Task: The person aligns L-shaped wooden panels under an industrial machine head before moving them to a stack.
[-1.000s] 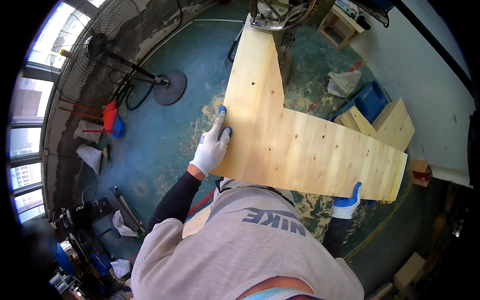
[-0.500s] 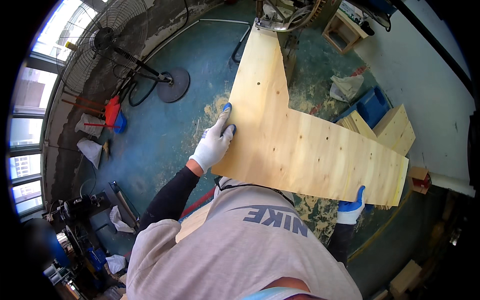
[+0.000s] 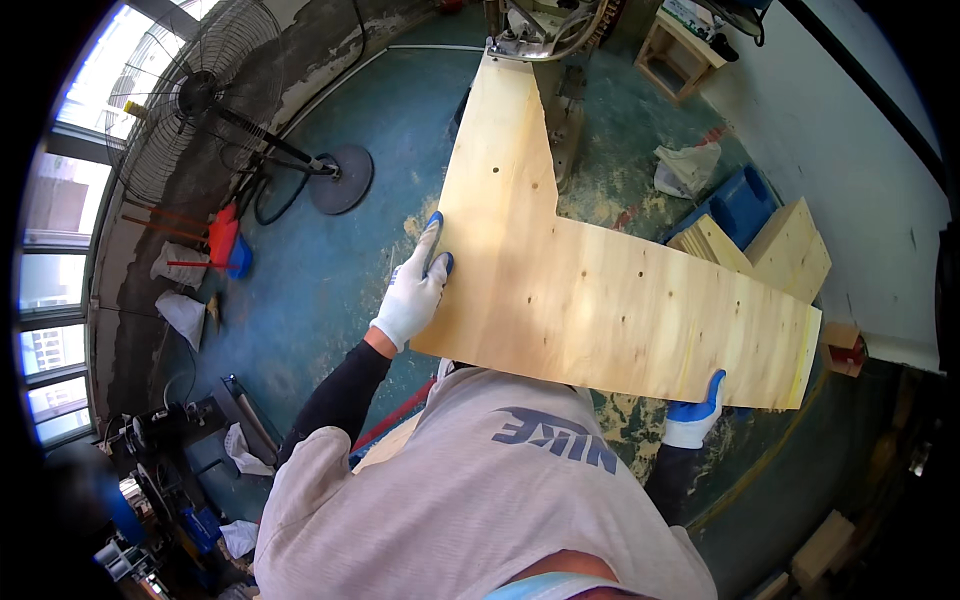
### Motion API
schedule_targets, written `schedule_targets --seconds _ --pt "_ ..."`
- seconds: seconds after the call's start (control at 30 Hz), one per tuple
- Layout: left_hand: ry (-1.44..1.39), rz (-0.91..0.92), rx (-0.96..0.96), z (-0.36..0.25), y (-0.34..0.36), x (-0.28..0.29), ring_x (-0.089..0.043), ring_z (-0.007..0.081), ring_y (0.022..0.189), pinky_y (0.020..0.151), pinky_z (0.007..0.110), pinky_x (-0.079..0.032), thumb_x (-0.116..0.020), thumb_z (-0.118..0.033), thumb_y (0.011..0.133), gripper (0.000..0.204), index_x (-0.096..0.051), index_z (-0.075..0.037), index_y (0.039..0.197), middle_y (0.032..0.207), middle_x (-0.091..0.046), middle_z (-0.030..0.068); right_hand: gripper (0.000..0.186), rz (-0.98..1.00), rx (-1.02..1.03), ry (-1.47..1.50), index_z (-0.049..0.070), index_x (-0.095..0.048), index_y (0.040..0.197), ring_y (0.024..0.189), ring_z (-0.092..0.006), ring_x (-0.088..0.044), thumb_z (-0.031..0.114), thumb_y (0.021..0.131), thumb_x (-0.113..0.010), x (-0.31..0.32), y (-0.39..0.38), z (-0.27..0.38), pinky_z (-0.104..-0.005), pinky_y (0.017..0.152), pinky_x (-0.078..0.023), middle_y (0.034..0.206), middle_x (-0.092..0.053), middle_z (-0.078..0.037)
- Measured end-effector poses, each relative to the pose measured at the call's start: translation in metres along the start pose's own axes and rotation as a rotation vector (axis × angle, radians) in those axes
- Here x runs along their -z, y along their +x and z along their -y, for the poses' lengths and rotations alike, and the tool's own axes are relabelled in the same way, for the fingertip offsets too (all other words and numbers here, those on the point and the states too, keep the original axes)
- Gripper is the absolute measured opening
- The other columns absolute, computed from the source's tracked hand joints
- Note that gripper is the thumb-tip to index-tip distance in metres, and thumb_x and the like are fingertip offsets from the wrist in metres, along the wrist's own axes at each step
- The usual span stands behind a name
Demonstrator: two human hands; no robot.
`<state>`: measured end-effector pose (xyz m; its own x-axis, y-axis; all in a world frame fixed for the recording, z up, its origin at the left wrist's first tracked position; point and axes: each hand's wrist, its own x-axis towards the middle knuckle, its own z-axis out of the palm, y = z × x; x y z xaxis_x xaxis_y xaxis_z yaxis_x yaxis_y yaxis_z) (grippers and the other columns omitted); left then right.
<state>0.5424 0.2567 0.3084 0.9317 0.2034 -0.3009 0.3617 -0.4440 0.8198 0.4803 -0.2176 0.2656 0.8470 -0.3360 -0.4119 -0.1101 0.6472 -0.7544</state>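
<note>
A large L-shaped plywood panel point(image 3: 590, 300), pale with dark knots, lies level across the front of my body. Its narrow far arm reaches up to the metal head of a floor-standing machine point(image 3: 530, 35); the contact there is too small to make out. My left hand point(image 3: 415, 290), in a white glove with blue fingertips, grips the panel's left edge, thumb and forefinger showing on top. Under the near edge at the right, my right hand point(image 3: 697, 412), in a white and blue glove, holds the panel with its thumb over the top. The other fingers are hidden beneath the wood.
A big floor fan point(image 3: 200, 95) stands at the left by the windows, its round base point(image 3: 342, 180) on the green floor. Right of the panel are a blue bin point(image 3: 742, 205) and stacked plywood pieces point(image 3: 795, 250). A white sack point(image 3: 688, 168) lies near the wall.
The panel has shifted slightly left in the view and turned a little, both hands going with it. Its far end stays at the machine head, and both grips look the same.
</note>
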Motion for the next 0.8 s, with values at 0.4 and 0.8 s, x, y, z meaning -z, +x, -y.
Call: schedule_targets --seconds 0.4,0.8 --pt "-0.045 -0.152 -0.180 -0.019 0.030 0.019 -0.061 0.0180 0.087 0.080 0.031 -0.048 -0.054 -0.014 0.101 0.053 -0.042 -0.006 0.152 0.107 -0.065 0.0196 0.054 -0.025 0.086 -0.010 0.003 -0.045 0.148 0.131 -0.0315 -0.055 0.037 0.107 -0.049 -0.038 0.027 -0.007 -0.0491 0.111 -0.046 0.147 -0.053 -0.014" --pt "0.082 -0.234 -0.203 -0.040 0.212 0.030 -0.060 0.0196 0.082 0.078 0.030 -0.048 -0.055 -0.029 0.102 0.050 -0.049 -0.015 0.150 0.097 -0.065 0.0132 0.046 0.143 -0.080 0.185 0.001 -0.053 0.139 0.128 -0.0284 -0.057 0.030 0.104 -0.057 -0.131 0.189 -0.021 -0.0458 0.108 -0.049 0.141 -0.058 -0.014"
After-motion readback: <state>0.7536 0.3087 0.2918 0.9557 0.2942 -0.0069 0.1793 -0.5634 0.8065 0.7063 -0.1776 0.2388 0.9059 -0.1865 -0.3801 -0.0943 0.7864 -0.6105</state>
